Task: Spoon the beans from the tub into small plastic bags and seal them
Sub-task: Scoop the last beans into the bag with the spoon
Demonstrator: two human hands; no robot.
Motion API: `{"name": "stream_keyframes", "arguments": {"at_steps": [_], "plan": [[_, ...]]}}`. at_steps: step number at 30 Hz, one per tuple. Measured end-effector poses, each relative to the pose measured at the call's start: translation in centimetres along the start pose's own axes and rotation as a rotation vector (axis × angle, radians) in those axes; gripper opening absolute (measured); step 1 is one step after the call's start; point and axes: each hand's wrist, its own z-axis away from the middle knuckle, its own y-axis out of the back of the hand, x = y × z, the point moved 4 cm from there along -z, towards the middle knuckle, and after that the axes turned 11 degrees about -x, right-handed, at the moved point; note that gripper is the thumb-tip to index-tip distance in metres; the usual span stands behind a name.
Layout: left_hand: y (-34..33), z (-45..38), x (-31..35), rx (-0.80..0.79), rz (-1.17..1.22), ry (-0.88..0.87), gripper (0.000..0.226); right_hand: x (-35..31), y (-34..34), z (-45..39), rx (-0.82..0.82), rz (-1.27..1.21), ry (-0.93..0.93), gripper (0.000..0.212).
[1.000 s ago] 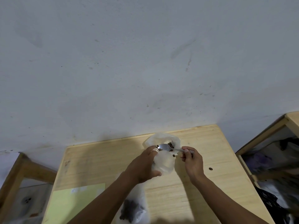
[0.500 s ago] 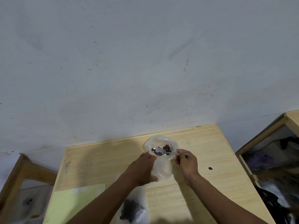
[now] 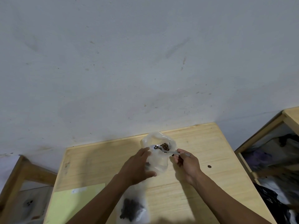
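Observation:
A translucent plastic tub [image 3: 157, 164] stands tilted on the wooden table [image 3: 210, 191], its mouth facing up and away from me. A small heap of dark beans [image 3: 165, 146] lies inside near the rim. My left hand [image 3: 137, 167] grips the tub's left side. My right hand [image 3: 187, 165] pinches the handle of a metal spoon [image 3: 172, 152], whose bowl is inside the tub against the beans. Close to me, under my left forearm, lies a small clear plastic bag [image 3: 133, 206] with dark beans in it.
One loose bean [image 3: 209, 166] lies on the table right of my right hand. A pale green sheet [image 3: 71, 202] covers the table's near left corner. A wooden shelf [image 3: 284, 120] with dark clutter stands at the right; a grey wall rises behind the table.
The spoon's bowl has gone from the tub's rim down into the beans. My right hand has shifted slightly left and nearer. My left hand stays on the tub.

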Motion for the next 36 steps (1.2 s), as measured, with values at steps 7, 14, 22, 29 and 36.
{"name": "stream_keyframes", "arguments": {"at_steps": [7, 14, 22, 29, 36], "plan": [[0.7, 0.4, -0.1, 0.045, 0.082, 0.093, 0.077, -3.5, 0.8, 1.0, 0.052, 0.154, 0.197, 0.021], [0.9, -0.1, 0.6, 0.084, 0.129, 0.133, 0.070, -9.3, -0.7, 5.5, -0.016, 0.387, 0.485, 0.020], [0.7, -0.4, 0.8, 0.085, 0.162, 0.156, 0.074, -8.4, -2.2, 8.0, -0.294, 0.957, 0.784, 0.024], [0.9, 0.1, 0.3, 0.072, 0.188, 0.140, 0.075, -6.4, 1.2, 4.9, 0.135, 0.371, 0.441, 0.020], [0.5, -0.6, 0.5, -0.079, 0.180, 0.073, 0.074, -0.3, 0.2, 1.4, 0.126, 0.095, -0.001, 0.018]]}}
